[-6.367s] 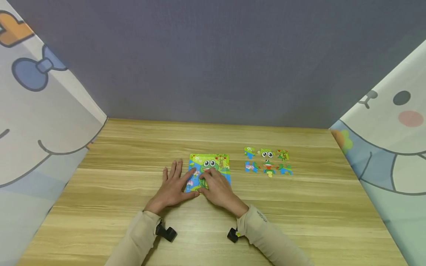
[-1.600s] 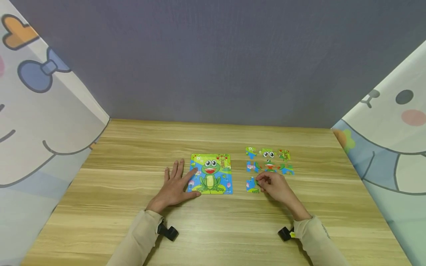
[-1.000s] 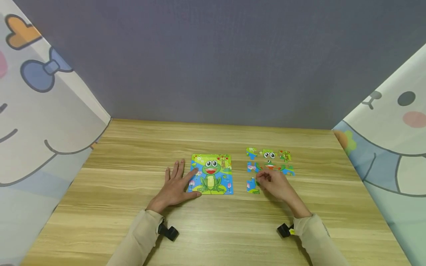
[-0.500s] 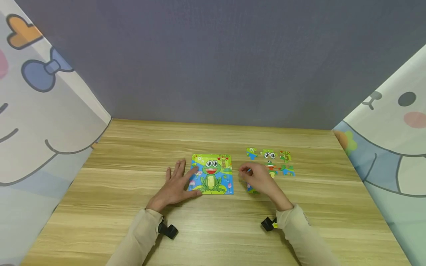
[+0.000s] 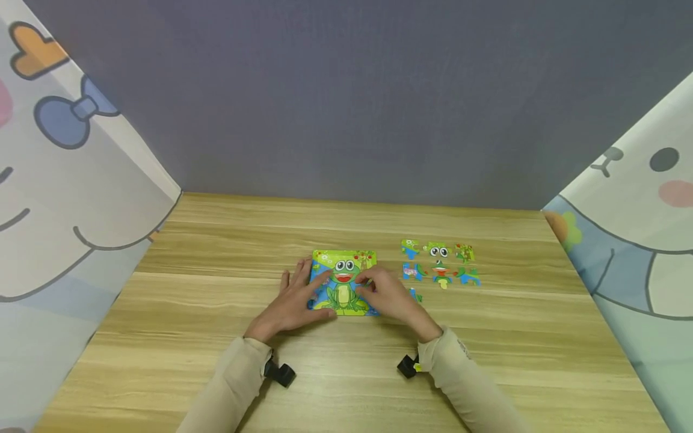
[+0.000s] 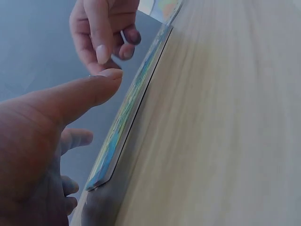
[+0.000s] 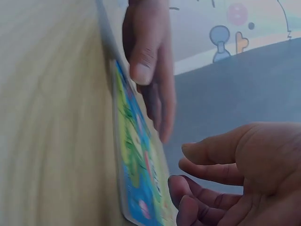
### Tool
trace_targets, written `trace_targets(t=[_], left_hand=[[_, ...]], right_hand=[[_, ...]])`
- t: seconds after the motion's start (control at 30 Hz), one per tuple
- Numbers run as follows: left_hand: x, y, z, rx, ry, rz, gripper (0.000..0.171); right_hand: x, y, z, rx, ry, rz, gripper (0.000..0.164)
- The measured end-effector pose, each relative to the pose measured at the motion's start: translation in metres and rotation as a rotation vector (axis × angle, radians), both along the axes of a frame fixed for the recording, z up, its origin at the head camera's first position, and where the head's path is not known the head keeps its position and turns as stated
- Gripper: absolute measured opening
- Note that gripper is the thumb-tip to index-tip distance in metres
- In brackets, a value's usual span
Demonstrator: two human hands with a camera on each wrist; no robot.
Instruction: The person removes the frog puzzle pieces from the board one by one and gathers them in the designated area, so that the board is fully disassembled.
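Observation:
A square frog puzzle board [image 5: 343, 274] lies flat on the table between the two hands. My left hand [image 5: 295, 304] lies at its left side, fingers extended over the edge and thumb along the near edge. Over the board's right side is my right hand [image 5: 384, 294], its fingers bent loosely; in the right wrist view a gap shows between thumb and fingers, with nothing in it. Right of the board, two rows of loose puzzle pieces include one with the frog's eyes [image 5: 438, 252] and one with its mouth [image 5: 441, 273]. Another loose piece [image 5: 416, 295] is partly hidden by the right hand.
The wooden table [image 5: 243, 240] ends at a grey back panel [image 5: 346, 108]. Cartoon-printed panels [image 5: 81, 180] stand at the left and right sides. A dark wrist camera [image 5: 280, 374] is strapped to each wrist.
A loose puzzle piece has come to lie below the two rows since the earliest frame. The right hand has since moved left from it to the board; the left hand has shifted slightly right.

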State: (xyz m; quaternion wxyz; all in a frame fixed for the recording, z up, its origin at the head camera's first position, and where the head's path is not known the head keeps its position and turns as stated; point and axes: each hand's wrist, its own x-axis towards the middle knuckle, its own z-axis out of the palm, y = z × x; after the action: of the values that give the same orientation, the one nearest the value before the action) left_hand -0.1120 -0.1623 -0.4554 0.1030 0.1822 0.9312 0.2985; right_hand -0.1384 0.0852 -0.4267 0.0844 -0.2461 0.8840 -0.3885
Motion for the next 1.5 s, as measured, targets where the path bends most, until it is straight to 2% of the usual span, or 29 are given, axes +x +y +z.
trace_targets(t=[0.3,0.63,1.03,1.5], left_hand=[[-0.002,0.01,-0.001,-0.008,-0.006,-0.029,0.088],[0.0,0.006,-0.005,-0.034,0.023,-0.026,0.082],[-0.001,0.006,-0.009,-0.076,0.049,-0.039,0.083],[0.0,0.006,-0.007,-0.076,0.065,-0.032,0.082]], right_hand=[[0.003,-0.011,-0.01,0.052,0.007,0.02,0.025],[0.007,-0.017,-0.019,0.13,0.04,0.01,0.032],[0.01,-0.018,-0.02,0.174,0.035,-0.017,0.033],[0.01,-0.02,-0.018,0.164,0.01,-0.037,0.032]])
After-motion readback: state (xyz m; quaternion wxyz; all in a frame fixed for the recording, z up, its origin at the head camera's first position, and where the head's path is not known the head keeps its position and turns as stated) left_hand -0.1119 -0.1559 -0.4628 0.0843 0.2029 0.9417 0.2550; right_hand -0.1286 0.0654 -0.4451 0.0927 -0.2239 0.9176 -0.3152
